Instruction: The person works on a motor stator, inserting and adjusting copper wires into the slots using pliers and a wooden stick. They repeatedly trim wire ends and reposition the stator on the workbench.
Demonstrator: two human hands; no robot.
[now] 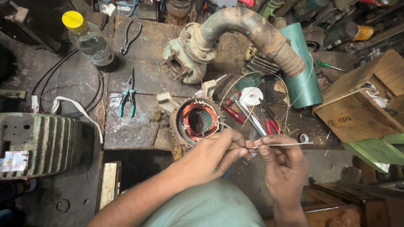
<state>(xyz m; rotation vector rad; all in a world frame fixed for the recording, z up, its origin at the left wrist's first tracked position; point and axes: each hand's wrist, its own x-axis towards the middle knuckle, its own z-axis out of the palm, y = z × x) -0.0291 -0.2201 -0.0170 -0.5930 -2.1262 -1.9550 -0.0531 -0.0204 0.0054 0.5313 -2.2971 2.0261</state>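
I've got both hands pinching a thin white insulating sleeve (281,144) at the workbench's (130,130) near edge: left hand (214,156) grips its end, right hand (280,162) steadies it. The round copper-wound motor stator (197,122) sits just beyond. Sleeving a lead, I judge; feeding needs fine alignment.

We look down on a grimy, oil-stained metal workbench (134,130) crowded with clutter. A ribbed grey-green motor housing (40,143) sits at its left edge and a wooden crate (357,105) at the right. Beyond the bench, a dim heap of machine parts (332,25) fills the background under flat, even light.
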